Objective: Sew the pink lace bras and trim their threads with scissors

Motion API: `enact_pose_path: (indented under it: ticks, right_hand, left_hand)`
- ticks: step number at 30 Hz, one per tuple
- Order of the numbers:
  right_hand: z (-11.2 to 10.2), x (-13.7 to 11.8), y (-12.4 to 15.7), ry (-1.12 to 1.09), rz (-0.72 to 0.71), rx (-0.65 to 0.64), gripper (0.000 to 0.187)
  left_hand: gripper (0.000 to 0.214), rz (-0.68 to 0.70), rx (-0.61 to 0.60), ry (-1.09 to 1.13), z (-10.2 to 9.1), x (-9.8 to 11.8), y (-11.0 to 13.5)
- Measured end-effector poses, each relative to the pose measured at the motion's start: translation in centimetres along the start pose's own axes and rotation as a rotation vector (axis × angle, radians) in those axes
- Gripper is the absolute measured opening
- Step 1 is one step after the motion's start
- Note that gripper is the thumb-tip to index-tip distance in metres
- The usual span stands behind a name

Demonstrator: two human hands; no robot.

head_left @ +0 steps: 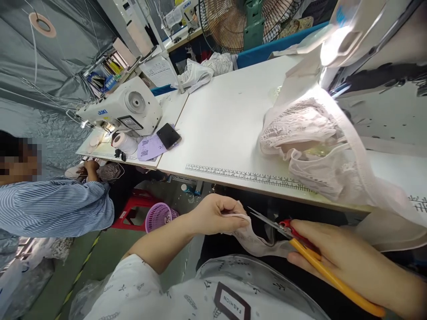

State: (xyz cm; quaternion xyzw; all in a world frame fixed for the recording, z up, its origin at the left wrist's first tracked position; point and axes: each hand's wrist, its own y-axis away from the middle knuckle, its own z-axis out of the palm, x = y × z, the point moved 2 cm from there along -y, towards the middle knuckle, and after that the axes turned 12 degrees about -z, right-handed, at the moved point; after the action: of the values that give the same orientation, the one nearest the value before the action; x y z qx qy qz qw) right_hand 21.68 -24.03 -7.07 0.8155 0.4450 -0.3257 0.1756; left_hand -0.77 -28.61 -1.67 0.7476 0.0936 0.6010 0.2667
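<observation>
The pale cloth (pixel 255 243) is hanging on your side of the white table (pixel 227 115). Your left hand (pixel 216 215) is pinching it. Your right hand (pixel 336 249) is gripping the red and orange scissors (pixel 305 250), and the blades (pixel 266 219) are pointing toward your left hand. Pale lace pieces (pixel 303 124) are lying on the table's right part. 1 black phone (pixel 168 135) is lying by the table's left end. Past that end, 1 person (pixel 56 206) in stripes is sitting. 1 big fan (pixel 253 26) is standing behind the table.
</observation>
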Motion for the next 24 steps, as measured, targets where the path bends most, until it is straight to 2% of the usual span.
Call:
enact_pose_path:
  ticks: [3,11,16,24]
  right_hand:
    - [-0.3,-0.2,0.0,-0.028,-0.027,-0.079,0.032]
    - [-0.6,-0.2,0.6,-0.016,0.0,-0.104,0.036]
    - [-0.9,-0.5,0.4,-0.001,0.011,-0.117,0.036]
    - [-1.0,-1.1,0.2,-0.011,0.074,-0.179,0.037]
  left_hand:
    - [0.025,0.003,-0.018,0.02,0.0,-0.1,0.0]
    - [0.027,-0.027,-0.001,-0.036,0.0,0.1,0.1]
    - [0.03,-0.023,-0.076,-0.039,0.0,0.0,0.1]
    - [0.037,-0.136,-0.065,-0.049,0.0,0.2,0.0]
